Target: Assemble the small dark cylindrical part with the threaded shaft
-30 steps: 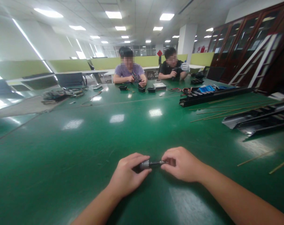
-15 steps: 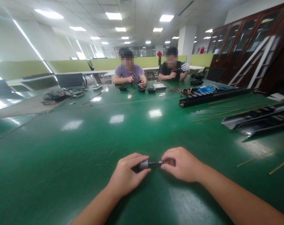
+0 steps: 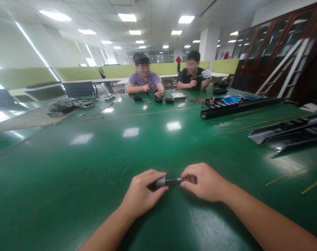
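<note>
glossy green surface (image 3: 116, 150); over its near part, a slim metal tool (image 3: 171, 180). the left hand (image 3: 142, 195) pinches the thick grey end between thumb and fingers, the right hand (image 3: 208, 183) the thin end. it looks stiff, fairly heavy, perhaps slippery; the thick end seems the surest hold.

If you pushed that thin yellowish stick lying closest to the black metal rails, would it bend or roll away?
The stick looks long and thin, so it might flex a little. Its straight shape suggests it's fairly stiff. It may slide easily on the shiny green table.
</note>
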`<state>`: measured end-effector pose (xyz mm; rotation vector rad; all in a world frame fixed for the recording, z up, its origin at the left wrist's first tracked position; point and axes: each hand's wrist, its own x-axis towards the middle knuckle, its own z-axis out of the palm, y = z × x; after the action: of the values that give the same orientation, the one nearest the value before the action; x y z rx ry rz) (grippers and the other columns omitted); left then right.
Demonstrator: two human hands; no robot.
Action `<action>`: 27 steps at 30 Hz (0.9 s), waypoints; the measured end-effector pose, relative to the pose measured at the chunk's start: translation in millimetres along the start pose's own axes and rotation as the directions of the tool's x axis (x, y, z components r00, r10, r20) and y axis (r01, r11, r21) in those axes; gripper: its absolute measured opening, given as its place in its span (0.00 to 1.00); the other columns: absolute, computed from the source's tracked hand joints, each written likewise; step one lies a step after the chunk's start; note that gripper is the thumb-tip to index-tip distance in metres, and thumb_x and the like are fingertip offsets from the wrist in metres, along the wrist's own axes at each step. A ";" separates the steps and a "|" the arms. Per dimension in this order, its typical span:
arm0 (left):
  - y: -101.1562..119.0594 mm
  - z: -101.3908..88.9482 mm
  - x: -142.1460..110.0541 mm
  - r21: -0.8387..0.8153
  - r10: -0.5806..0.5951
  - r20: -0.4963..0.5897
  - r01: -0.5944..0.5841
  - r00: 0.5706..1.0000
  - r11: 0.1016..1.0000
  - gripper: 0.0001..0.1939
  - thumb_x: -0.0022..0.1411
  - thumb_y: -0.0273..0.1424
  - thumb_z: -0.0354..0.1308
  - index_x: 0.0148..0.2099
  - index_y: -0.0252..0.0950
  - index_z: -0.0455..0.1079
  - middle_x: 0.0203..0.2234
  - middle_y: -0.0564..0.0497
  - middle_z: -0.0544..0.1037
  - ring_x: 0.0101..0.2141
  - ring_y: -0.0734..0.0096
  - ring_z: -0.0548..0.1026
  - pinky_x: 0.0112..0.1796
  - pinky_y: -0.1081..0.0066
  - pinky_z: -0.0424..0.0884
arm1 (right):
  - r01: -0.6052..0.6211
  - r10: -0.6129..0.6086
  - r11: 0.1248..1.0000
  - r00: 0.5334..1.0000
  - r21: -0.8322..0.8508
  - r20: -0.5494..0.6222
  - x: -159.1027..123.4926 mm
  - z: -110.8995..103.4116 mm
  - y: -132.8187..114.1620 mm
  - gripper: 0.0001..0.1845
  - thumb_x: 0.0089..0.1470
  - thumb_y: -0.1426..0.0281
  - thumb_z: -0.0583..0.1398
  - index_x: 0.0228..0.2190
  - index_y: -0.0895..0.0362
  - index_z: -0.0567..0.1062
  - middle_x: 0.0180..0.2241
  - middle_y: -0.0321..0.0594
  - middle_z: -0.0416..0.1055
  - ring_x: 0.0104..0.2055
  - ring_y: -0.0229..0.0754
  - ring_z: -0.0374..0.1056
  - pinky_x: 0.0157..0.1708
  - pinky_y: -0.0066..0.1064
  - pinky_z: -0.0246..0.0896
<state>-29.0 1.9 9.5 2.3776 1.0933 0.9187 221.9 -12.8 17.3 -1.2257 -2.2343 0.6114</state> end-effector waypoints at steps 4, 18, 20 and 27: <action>-5.3 -2.1 1.6 0.051 -0.044 -0.027 0.046 0.999 0.998 0.13 0.57 0.33 0.67 0.46 0.41 0.78 0.36 0.50 0.81 0.36 0.66 0.79 0.39 0.70 0.75 | 0.001 -0.001 1.000 1.000 0.010 0.004 -0.4 0.0 -0.8 0.05 0.55 0.68 0.63 0.33 0.56 0.80 0.28 0.36 0.76 0.29 0.37 0.68 0.32 0.28 0.59; -12.4 -1.3 5.4 -0.380 -0.415 -0.002 0.384 0.910 0.842 0.18 0.59 0.39 0.64 0.47 0.35 0.71 0.42 0.45 0.81 0.42 0.61 0.80 0.48 0.61 0.77 | -0.006 0.006 1.000 1.000 -0.004 0.021 0.3 1.2 -4.7 0.06 0.55 0.67 0.63 0.34 0.56 0.79 0.29 0.36 0.76 0.29 0.37 0.69 0.32 0.27 0.59; -10.2 -1.2 6.9 -0.506 -0.482 0.020 0.424 0.876 0.751 0.19 0.58 0.38 0.65 0.47 0.34 0.67 0.43 0.43 0.80 0.44 0.60 0.80 0.51 0.60 0.76 | 0.004 -0.004 1.000 1.000 -0.004 0.026 0.4 1.8 -4.9 0.06 0.55 0.67 0.63 0.34 0.56 0.79 0.29 0.36 0.76 0.29 0.37 0.69 0.32 0.26 0.59; 2.6 -26.8 -1.6 -0.527 -0.543 -0.007 0.458 0.840 0.715 0.26 0.52 0.44 0.69 0.48 0.35 0.68 0.45 0.41 0.79 0.45 0.57 0.80 0.50 0.60 0.77 | 0.029 -0.029 0.999 0.999 0.025 0.021 0.8 4.9 -3.2 0.07 0.55 0.67 0.63 0.35 0.56 0.80 0.29 0.36 0.77 0.29 0.36 0.69 0.32 0.26 0.60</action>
<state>-46.9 0.5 29.6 1.4813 1.2767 1.0407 216.5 -14.3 15.6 -1.1781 -2.2518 0.6416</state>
